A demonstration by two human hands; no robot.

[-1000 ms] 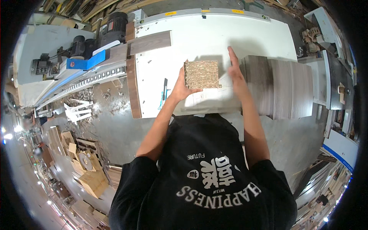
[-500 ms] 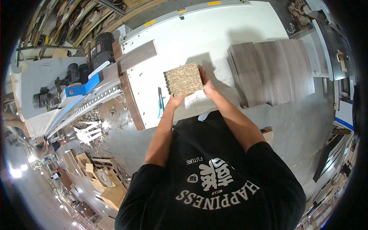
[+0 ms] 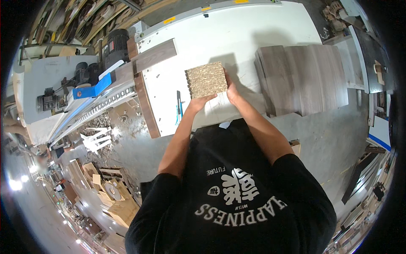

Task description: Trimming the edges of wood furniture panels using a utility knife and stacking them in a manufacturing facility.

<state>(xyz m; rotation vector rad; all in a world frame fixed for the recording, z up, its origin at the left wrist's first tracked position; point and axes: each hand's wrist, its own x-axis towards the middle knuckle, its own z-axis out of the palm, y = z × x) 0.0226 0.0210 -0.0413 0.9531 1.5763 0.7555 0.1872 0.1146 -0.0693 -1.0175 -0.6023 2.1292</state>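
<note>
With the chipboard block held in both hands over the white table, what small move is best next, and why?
Probably lower the chipboard block flat onto the white table. The left hand holds its near edge and the right hand its right side, so it appears lifted, and bare tabletop lies beneath, left of the stack of grey panels.

hands: left (image 3: 202,101), right (image 3: 231,89) grip chipboard block (image 3: 207,78) | over white table (image 3: 237,29)

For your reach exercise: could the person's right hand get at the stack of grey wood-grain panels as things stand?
Probably yes: the right hand grips the chipboard block, and the grey panels lie just beside it with bare white tabletop between.
</note>
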